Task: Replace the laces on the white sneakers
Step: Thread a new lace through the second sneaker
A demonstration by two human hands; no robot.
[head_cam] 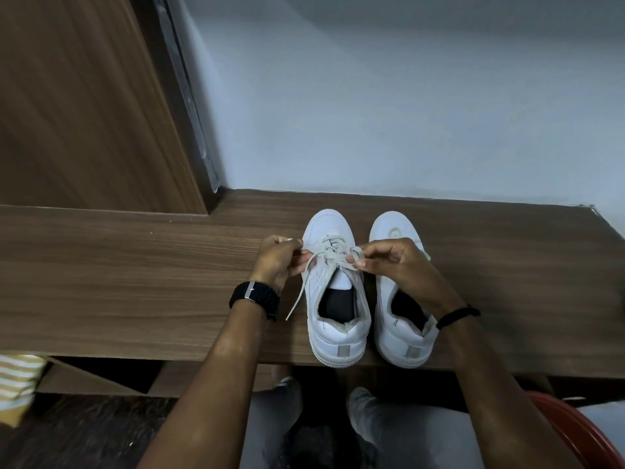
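Two white sneakers stand side by side on the wooden table, toes pointing away from me. The left sneaker carries an off-white lace crossed over its tongue. My left hand pinches one part of that lace at the shoe's left side. My right hand pinches a loop of the lace on the right, and it covers the middle of the right sneaker. One loose lace end hangs down the left sneaker's outer side onto the table. No lace shows on the visible parts of the right sneaker.
The wooden table meets a pale wall at the back and a tall wooden panel at the left. Its front edge runs just behind the heels. A red chair edge sits at the lower right, a striped cloth at the lower left.
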